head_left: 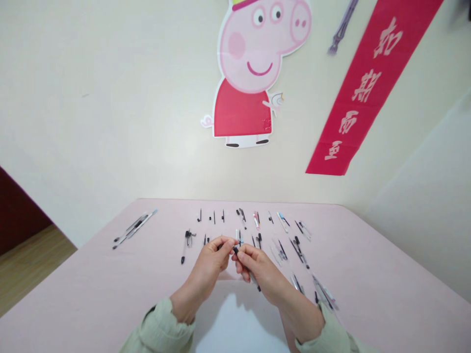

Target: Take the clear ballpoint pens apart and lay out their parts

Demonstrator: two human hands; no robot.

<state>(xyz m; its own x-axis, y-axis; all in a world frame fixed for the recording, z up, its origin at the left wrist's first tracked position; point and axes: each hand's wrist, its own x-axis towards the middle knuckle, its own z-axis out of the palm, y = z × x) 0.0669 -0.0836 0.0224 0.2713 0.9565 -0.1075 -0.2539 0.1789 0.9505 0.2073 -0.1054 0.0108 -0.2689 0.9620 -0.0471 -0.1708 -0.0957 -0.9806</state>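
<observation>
Above the near middle of the table, my two hands meet fingertip to fingertip. My right hand point(259, 268) is closed around a pen point(256, 282) with a clear barrel and dark ends. The pen slants, its black upper end between the two hands. My left hand point(213, 257) is pinched just beside that end. A bit of something dark shows at its fingers, too small and covered to name. Just beyond the hands lie small pen parts, among them a black refill point(240, 237).
Pen parts lie in small groups across the pink tabletop point(147, 284). Several long pens point(135, 228) rest at the left, a capped pen point(183, 247) nearer. More refills and barrels point(324, 292) lie at the right. A white sheet point(239, 318) is nearest me; a wall point(110, 147) stands behind.
</observation>
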